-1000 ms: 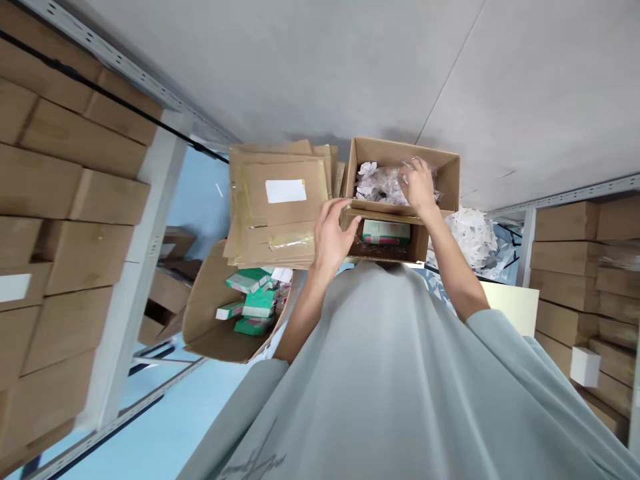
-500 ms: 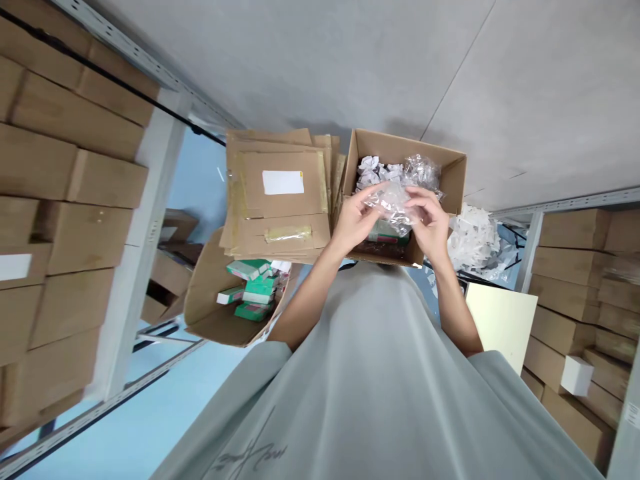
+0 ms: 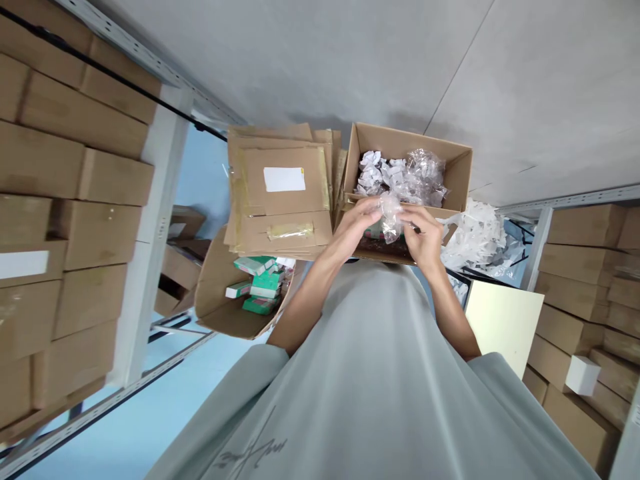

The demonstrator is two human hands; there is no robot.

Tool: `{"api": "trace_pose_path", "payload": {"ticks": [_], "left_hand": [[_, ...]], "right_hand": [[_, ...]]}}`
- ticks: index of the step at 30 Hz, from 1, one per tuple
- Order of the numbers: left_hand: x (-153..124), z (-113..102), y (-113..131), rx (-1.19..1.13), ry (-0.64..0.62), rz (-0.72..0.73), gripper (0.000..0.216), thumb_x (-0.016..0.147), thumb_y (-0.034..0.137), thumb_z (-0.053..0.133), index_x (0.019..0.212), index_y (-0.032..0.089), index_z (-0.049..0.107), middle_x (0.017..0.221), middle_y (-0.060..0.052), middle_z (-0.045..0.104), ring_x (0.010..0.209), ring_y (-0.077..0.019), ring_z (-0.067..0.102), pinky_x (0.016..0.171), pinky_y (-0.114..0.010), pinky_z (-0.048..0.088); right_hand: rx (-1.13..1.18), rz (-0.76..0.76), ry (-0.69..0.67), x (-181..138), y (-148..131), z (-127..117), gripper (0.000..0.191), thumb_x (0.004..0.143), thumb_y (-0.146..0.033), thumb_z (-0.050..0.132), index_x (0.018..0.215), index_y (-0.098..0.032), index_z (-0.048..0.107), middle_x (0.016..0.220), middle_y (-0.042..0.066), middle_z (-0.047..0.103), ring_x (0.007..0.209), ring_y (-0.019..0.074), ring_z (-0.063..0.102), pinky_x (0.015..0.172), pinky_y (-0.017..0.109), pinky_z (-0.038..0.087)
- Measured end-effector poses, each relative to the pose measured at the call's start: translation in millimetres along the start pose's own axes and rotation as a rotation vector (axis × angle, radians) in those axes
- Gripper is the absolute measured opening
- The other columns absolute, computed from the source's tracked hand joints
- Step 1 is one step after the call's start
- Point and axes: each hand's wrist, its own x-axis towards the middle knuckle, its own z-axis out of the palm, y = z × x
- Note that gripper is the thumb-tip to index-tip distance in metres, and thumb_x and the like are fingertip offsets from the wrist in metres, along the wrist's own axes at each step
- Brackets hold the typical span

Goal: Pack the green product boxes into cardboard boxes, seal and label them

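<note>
Between my two hands is a crumpled piece of clear plastic film. My left hand pinches its left side, and the fingers of my right hand close on its right side. Just below the film lies a smaller open carton with dark and green-and-white contents, partly covered by my hands. Behind it stands a larger open cardboard box. Inside that box are crumpled white paper on the left and crumpled clear plastic on the right.
Flattened cardboard sheets are stacked at left. Below them a cardboard box holds several green-and-white small boxes. White paper scraps heap at right near a pale yellow panel. Shelves of brown cartons flank both sides.
My hands have drawn closer together and slightly down toward me, and the plastic film between them is bunched smaller. More of the larger box's contents now shows.
</note>
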Motion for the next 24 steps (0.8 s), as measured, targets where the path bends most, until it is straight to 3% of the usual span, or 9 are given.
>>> {"api": "trace_pose_path", "payload": {"ticks": [4,11,13,16,19,24], "left_hand": [[-3.8,8.0,-10.4,-0.076,0.077,0.010,0.038,0.088,0.041,0.085,0.123,0.026,0.081,0.132,-0.007,0.084,0.129,-0.0294,0.078,0.109,-0.041,0.063],[-3.9,-9.2,-24.0,0.078,0.297,0.091,0.028,0.077,0.024,0.080,0.105,0.025,0.077,0.107,-0.003,0.084,0.099,-0.0210,0.079,0.087,-0.031,0.063],[-5.9,-14.8,-26.9,0.125,0.304,0.069,0.015,0.078,0.027,0.081,0.093,0.024,0.077,0.099,-0.002,0.084,0.094,-0.0205,0.078,0.084,-0.031,0.063],[-10.9,-17.7,-31.0,0.126,0.266,0.003,0.011,0.079,0.032,0.082,0.085,0.023,0.079,0.094,-0.003,0.085,0.090,-0.0215,0.078,0.084,-0.033,0.064],[-19.0,-15.1,-34.6,0.065,0.173,-0.065,0.020,0.084,0.037,0.080,0.096,0.022,0.086,0.106,-0.007,0.088,0.102,-0.0269,0.082,0.094,-0.039,0.066],[-35.4,-8.9,-49.3,0.042,-0.021,-0.087,0.048,0.084,0.039,0.087,0.130,0.025,0.087,0.145,-0.010,0.081,0.144,-0.0350,0.072,0.126,-0.049,0.055]], "right_hand": [[-0.001,-0.003,-0.050,-0.6,-5.6,7.4,0.033,0.105,-0.022,0.055,0.113,-0.030,0.086,0.126,0.005,0.083,0.119,0.0259,0.081,0.112,0.046,0.065],[0.103,-0.166,-0.321,-19.4,-13.8,9.3,0.048,0.108,-0.029,0.062,0.155,-0.032,0.067,0.165,0.012,0.060,0.153,0.0304,0.062,0.127,0.053,0.056],[0.132,-0.161,-0.386,-23.5,-11.6,8.0,0.046,0.109,-0.029,0.061,0.154,-0.033,0.068,0.166,0.012,0.057,0.147,0.0306,0.066,0.124,0.054,0.058],[0.157,-0.105,-0.433,-23.5,-5.2,9.2,0.033,0.112,-0.028,0.056,0.137,-0.034,0.077,0.156,0.009,0.062,0.120,0.0237,0.076,0.111,0.048,0.065],[0.155,-0.004,-0.369,-19.1,4.0,16.1,0.017,0.108,-0.035,0.069,0.121,-0.029,0.078,0.139,0.008,0.066,0.109,0.0212,0.076,0.104,0.043,0.067],[0.141,0.246,-0.252,-19.2,19.2,34.9,0.043,0.096,-0.047,0.082,0.126,-0.026,0.060,0.111,0.003,0.072,0.092,0.0198,0.074,0.089,0.037,0.067]]}}
